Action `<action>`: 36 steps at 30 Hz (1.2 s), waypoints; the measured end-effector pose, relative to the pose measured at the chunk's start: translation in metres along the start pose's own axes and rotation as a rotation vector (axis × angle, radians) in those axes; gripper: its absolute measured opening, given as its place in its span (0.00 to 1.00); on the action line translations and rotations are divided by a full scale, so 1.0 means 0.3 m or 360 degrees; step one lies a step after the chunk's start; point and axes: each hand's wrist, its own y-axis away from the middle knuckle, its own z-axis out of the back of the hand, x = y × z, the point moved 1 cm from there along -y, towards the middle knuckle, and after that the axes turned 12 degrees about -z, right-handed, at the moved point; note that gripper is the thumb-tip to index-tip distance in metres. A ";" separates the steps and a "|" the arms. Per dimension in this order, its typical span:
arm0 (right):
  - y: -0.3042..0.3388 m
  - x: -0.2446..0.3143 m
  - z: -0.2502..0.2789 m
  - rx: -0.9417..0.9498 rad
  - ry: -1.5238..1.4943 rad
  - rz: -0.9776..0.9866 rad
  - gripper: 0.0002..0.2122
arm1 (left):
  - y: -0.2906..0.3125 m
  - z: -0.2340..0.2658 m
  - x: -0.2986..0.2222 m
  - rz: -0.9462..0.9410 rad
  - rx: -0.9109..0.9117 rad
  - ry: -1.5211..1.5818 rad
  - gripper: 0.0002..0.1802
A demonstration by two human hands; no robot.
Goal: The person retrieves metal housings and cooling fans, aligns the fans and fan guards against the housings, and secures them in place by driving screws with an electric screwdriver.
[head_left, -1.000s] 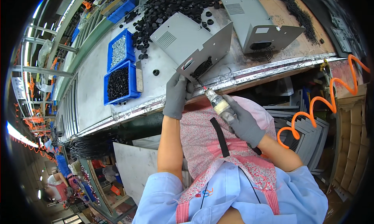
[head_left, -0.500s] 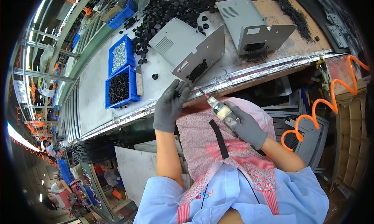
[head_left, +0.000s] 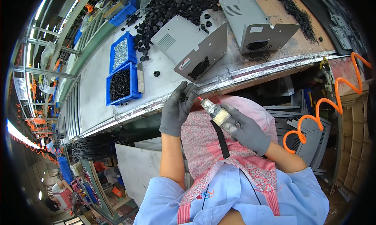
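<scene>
My right hand (head_left: 248,129), in a grey glove, is closed round a powered screwdriver (head_left: 220,114) wrapped in worn pale tape. Its red collar and thin bit point up and left toward my left fingertips. My left hand (head_left: 176,111), gloved too, has its fingers curled round a few small black screws (head_left: 183,96); the bit's end is right beside them, and whether it touches one is hard to tell. Just beyond stands a bent grey metal housing (head_left: 201,54) with a round black grille on its front panel.
A second grey housing (head_left: 260,35) stands to the right. Blue bins hold black screws (head_left: 119,86) and silver hardware (head_left: 120,54). Black round caps (head_left: 172,8) are heaped at the back. The table's metal edge (head_left: 250,74) runs before me. An orange coiled hose (head_left: 321,103) hangs at right.
The screwdriver and my right hand have shifted slightly left. My left hand has moved a little right and down, bringing its fingertips up to the bit.
</scene>
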 end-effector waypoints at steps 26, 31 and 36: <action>-0.011 -0.005 -0.022 0.0058 0.0044 0.0011 0.27 | 0.030 -0.013 0.030 -0.0056 0.0077 -0.0266 0.23; -0.001 0.019 -0.021 0.0056 0.0061 0.0016 0.27 | 0.033 -0.025 0.009 -0.0133 0.0104 -0.0528 0.20; 0.011 0.037 -0.021 0.0172 -0.0141 -0.0140 0.27 | 0.033 -0.044 0.000 -0.0253 0.0143 -0.0731 0.22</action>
